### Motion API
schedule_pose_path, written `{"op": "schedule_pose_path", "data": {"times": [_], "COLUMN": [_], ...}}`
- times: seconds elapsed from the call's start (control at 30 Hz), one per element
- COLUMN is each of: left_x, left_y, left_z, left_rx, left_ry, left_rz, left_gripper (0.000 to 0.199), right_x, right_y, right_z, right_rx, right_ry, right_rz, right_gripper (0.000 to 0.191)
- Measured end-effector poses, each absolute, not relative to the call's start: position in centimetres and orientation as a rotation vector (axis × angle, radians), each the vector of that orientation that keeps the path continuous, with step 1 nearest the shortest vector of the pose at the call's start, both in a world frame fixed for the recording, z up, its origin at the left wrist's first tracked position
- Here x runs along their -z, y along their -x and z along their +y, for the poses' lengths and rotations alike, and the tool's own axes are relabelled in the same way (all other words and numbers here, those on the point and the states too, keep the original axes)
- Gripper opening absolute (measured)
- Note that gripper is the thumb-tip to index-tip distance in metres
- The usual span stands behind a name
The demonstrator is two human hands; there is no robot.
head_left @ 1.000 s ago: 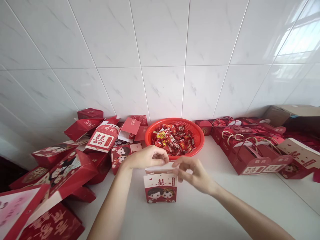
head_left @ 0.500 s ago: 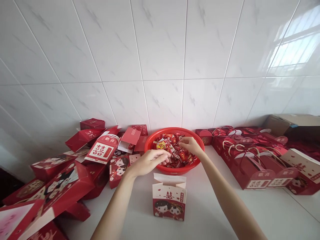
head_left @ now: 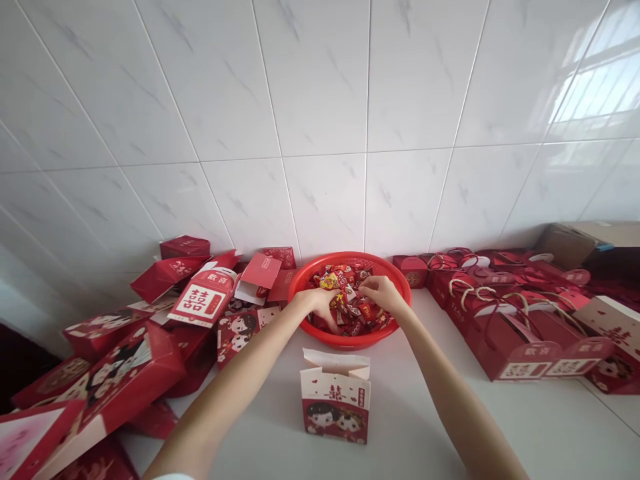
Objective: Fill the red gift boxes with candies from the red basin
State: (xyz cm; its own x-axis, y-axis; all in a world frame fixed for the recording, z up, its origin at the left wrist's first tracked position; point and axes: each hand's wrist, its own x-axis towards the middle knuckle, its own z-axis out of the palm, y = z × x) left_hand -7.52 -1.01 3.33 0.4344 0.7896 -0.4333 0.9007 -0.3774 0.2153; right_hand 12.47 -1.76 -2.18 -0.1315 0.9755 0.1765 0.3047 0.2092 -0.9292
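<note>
White tiles back a pale worktop (head_left: 400,400), with the red basket (head_left: 350,345) of wrapped candies (head_left: 353,310) in front of both hands. Left hand (head_left: 325,307) is down in the candies, fingers spread; right hand (head_left: 381,293) has its fingertips bunched there too, grip unclear. The open box (head_left: 336,407) stands upright, nearer the camera than either hand.

My left hand (head_left: 323,305) and right hand (head_left: 384,293) are bare. My left forearm (head_left: 240,383) and right forearm (head_left: 450,383) are bare, slender and smooth in outline, each narrowing toward the wrist. One garment part is visible: a white, curved sleeve edge (head_left: 173,477) at the lower end of the left forearm.
</note>
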Motion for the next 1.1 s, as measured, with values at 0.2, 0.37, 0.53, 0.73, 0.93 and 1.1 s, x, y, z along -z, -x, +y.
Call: {"op": "schedule_pose_path", "data": {"times": [0.2, 0.37, 0.53, 0.73, 0.93, 1.1], "left_x": [-1.9, -0.9, -0.8, 0.0, 0.9, 1.2], "left_y": [5.4, 4.6, 4.1, 4.3, 3.9, 3.6], "left_z": [-1.6, -1.2, -1.7, -1.7, -1.0, -0.6], "left_rx": [0.623, 0.478, 0.461, 0.168, -0.051, -0.025], "left_ry": [-2.256, -2.222, -2.248, -2.182, -2.153, -2.153], "left_rz": [1.463, 1.39, 1.43, 1.396, 1.053, 1.086], "left_gripper": [0.119, 0.103, 0.086, 0.056, 0.056, 0.048], "right_x": [1.9, 1.8, 1.8, 1.8, 2.2, 2.2], "right_y": [-12.6, -12.7, -12.7, -12.6, -12.7, -12.8], "right_z": [-2.1, -2.2, -2.2, -2.2, -1.9, -2.0], "right_rx": [-0.997, -1.004, -1.025, -1.087, -0.977, -0.951], "right_ry": [1.225, 1.203, 1.203, 1.208, 1.212, 1.239], "right_rz": [-1.541, -1.533, -1.527, -1.502, -1.585, -1.607], "right_gripper": [0.008, 0.008, 0.008, 0.006, 0.008, 0.009]}}
